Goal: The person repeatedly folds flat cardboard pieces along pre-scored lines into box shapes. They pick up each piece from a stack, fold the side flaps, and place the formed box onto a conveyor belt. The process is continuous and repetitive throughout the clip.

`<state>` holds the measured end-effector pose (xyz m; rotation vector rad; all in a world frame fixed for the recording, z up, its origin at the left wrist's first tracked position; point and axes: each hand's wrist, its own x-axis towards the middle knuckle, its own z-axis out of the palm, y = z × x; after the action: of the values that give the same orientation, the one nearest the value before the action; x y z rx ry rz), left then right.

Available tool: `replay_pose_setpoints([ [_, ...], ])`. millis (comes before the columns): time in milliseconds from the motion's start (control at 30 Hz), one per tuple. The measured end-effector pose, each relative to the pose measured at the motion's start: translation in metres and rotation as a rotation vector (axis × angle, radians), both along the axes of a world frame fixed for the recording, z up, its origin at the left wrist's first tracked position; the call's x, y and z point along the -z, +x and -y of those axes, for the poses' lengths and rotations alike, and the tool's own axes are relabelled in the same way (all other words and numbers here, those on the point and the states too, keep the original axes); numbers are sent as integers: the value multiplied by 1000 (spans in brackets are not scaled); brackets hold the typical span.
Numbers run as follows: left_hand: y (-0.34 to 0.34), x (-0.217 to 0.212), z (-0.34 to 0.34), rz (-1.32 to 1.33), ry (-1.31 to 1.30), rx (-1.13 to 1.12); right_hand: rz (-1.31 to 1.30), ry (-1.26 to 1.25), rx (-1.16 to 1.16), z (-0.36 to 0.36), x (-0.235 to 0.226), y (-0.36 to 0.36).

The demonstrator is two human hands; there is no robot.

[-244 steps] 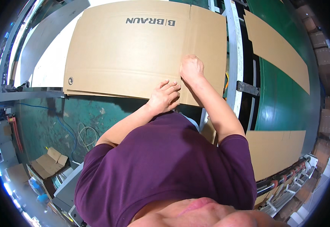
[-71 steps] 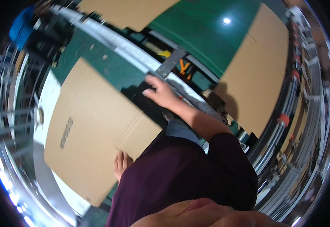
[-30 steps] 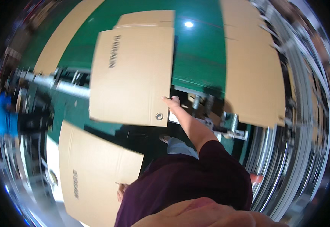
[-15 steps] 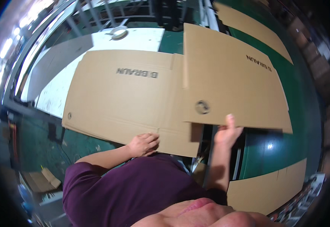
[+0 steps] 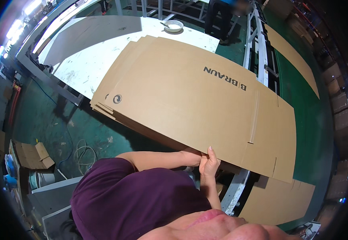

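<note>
At far left, a small open brown cardboard box (image 5: 33, 155) sits on the green floor (image 5: 42, 120), with a loop of pale cable (image 5: 84, 154) near it. Above, a white worktable (image 5: 90, 60) bears a shallow white bowl (image 5: 173, 26). A stack of large flat brown cardboard sheets (image 5: 182, 96) lies across the table's near edge and reaches right over a grey metal rail (image 5: 258, 60). The left hand (image 5: 190, 157) and right hand (image 5: 209, 164) meet, touching each other, both gripping the stack's near edge. More flat cardboard (image 5: 280, 202) lies at lower right.
</note>
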<state>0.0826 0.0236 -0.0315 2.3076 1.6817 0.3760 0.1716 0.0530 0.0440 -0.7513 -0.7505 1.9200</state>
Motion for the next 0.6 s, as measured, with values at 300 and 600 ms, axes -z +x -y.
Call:
replay_pose_setpoints([
  [300,-35,-1,79,-15,-85,41,-24,-502,-368,46,-4,-30],
  [600,-46,-130,85,462,-81,-195,346,-355,-1194,13,49,7],
])
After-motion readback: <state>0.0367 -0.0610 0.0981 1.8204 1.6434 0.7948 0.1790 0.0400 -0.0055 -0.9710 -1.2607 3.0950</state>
